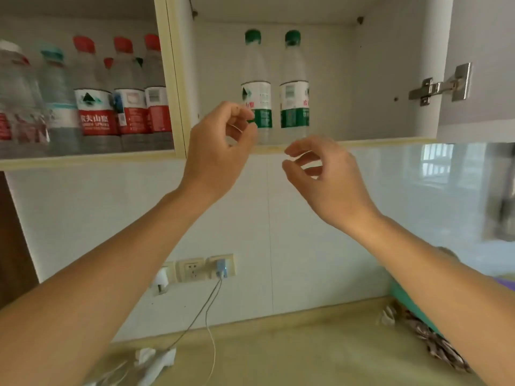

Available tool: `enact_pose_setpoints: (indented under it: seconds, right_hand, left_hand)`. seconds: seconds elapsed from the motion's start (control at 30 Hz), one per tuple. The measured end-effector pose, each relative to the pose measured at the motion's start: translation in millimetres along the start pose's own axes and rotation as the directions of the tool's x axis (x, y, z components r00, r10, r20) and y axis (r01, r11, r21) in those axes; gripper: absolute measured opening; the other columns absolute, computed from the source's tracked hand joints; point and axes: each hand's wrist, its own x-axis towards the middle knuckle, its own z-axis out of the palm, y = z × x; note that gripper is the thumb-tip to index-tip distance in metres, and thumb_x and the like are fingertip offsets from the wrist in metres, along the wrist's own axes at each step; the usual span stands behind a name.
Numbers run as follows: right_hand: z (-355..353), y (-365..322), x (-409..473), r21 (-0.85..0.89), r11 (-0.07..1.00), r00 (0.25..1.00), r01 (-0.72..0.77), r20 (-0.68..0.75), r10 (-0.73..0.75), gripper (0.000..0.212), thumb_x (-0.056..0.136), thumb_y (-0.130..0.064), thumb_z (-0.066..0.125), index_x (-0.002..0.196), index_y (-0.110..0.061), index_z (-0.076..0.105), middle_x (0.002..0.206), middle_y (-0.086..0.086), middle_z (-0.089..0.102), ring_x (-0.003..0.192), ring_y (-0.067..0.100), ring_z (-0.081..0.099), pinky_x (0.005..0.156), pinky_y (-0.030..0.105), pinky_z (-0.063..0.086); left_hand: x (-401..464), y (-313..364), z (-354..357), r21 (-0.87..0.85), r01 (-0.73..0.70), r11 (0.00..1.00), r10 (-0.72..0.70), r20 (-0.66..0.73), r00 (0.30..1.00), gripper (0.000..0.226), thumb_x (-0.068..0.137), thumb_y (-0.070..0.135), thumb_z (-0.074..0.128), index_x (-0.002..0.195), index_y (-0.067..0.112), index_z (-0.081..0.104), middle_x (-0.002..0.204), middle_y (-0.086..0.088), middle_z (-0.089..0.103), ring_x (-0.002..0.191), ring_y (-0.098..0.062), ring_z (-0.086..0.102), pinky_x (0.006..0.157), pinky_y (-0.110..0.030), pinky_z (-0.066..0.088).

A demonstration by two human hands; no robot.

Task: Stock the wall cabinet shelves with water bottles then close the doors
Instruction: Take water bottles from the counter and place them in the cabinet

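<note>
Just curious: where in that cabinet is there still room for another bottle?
The right compartment has bare shelf between the two green-capped bottles and the hinge side wall. The left compartment is crowded with red-capped bottles.

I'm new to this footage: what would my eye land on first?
Two green-capped bottles stand alone in the open right cabinet bay. Just below them, the left hand and right hand are raised with loosely curled fingers, holding nothing. The left bay is packed with red-labelled bottles.
</note>
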Motion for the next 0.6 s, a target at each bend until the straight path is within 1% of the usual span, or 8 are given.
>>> enact_pose_setpoints:
  seconds: [0.07, 0.2, 0.3, 0.37, 0.43, 0.5, 0.57, 0.6]
  right_hand:
    - [6, 9, -28, -0.007, 0.997, 0.995, -0.072, 0.062, 0.072, 0.012, 0.093, -0.016, 0.068, 0.105, -0.016, 0.070, 0.106, -0.003, 0.066, 0.088, 0.006, 0.066, 0.071, 0.011, 0.052]
    - [23, 35, -82, -0.012, 0.973, 0.954, -0.229, 0.195, 0.227, 0.012, 0.092, -0.020, 0.068, 0.104, -0.018, 0.071, 0.100, -0.008, 0.069, 0.088, -0.001, 0.064, 0.072, 0.011, 0.052]
    - [45, 60, -129, -0.093, 0.943, 0.880, -0.319, 0.341, 0.331, 0.012, 0.089, -0.024, 0.069, 0.101, -0.020, 0.072, 0.094, -0.010, 0.072, 0.084, 0.000, 0.066, 0.075, 0.012, 0.051]
    - [57, 80, -166, -0.152, 0.913, 0.797, -0.379, 0.447, 0.405, 0.014, 0.088, -0.023, 0.071, 0.100, -0.020, 0.073, 0.095, -0.009, 0.073, 0.085, 0.004, 0.068, 0.082, 0.020, 0.053]
    - [66, 99, -202, -0.187, 0.884, 0.710, -0.429, 0.535, 0.458, 0.015, 0.088, -0.022, 0.071, 0.102, -0.019, 0.074, 0.098, -0.006, 0.073, 0.088, 0.007, 0.069, 0.087, 0.026, 0.054]
    - [74, 115, -235, -0.232, 0.859, 0.633, -0.457, 0.593, 0.498, 0.017, 0.089, -0.023, 0.070, 0.105, -0.020, 0.074, 0.100, -0.007, 0.073, 0.089, 0.003, 0.067, 0.085, 0.023, 0.054]
    - [83, 127, -264, -0.280, 0.838, 0.549, -0.468, 0.651, 0.524, 0.020, 0.091, -0.027, 0.069, 0.110, -0.021, 0.072, 0.101, -0.009, 0.071, 0.089, -0.001, 0.064, 0.077, 0.014, 0.050]
    - [88, 131, -276, -0.302, 0.827, 0.500, -0.473, 0.682, 0.535, 0.023, 0.092, -0.028, 0.068, 0.113, -0.021, 0.071, 0.102, -0.009, 0.070, 0.090, 0.001, 0.063, 0.076, 0.014, 0.048]
  left_hand:
    - [-32, -9, 0, -0.011, 0.049, 0.999, -0.048, 0.060, 0.997, 0.013, 0.099, 0.022, 0.061, 0.110, 0.016, 0.064, 0.093, 0.016, 0.063, 0.085, 0.000, 0.062, 0.073, -0.034, 0.061]
    - [-107, -34, 7, 0.000, 0.180, 0.984, -0.177, 0.177, 0.968, 0.011, 0.097, 0.022, 0.064, 0.107, 0.019, 0.066, 0.092, 0.014, 0.064, 0.085, -0.003, 0.064, 0.073, -0.036, 0.062]
    - [-170, -56, 15, 0.024, 0.370, 0.929, -0.363, 0.263, 0.894, 0.010, 0.096, 0.023, 0.068, 0.106, 0.020, 0.067, 0.091, 0.012, 0.066, 0.083, -0.005, 0.064, 0.074, -0.039, 0.061]
    - [-216, -72, 20, 0.055, 0.481, 0.875, -0.469, 0.340, 0.815, 0.012, 0.095, 0.027, 0.069, 0.105, 0.020, 0.068, 0.090, 0.012, 0.066, 0.081, -0.007, 0.064, 0.072, -0.039, 0.061]
    - [-264, -86, 25, 0.127, 0.578, 0.806, -0.575, 0.396, 0.716, 0.013, 0.094, 0.032, 0.070, 0.104, 0.024, 0.068, 0.091, 0.012, 0.067, 0.079, -0.006, 0.064, 0.070, -0.036, 0.061]
    - [-309, -99, 29, 0.230, 0.649, 0.725, -0.673, 0.435, 0.598, 0.016, 0.094, 0.038, 0.070, 0.106, 0.028, 0.067, 0.094, 0.013, 0.067, 0.081, -0.004, 0.065, 0.070, -0.030, 0.059]
    - [-351, -110, 33, 0.334, 0.687, 0.645, -0.744, 0.477, 0.467, 0.024, 0.095, 0.043, 0.068, 0.112, 0.027, 0.065, 0.098, 0.015, 0.066, 0.086, -0.003, 0.065, 0.070, -0.023, 0.056]
    - [-370, -114, 35, 0.387, 0.699, 0.602, -0.777, 0.487, 0.399, 0.027, 0.095, 0.043, 0.067, 0.114, 0.025, 0.065, 0.100, 0.015, 0.066, 0.088, -0.002, 0.064, 0.070, -0.020, 0.054]
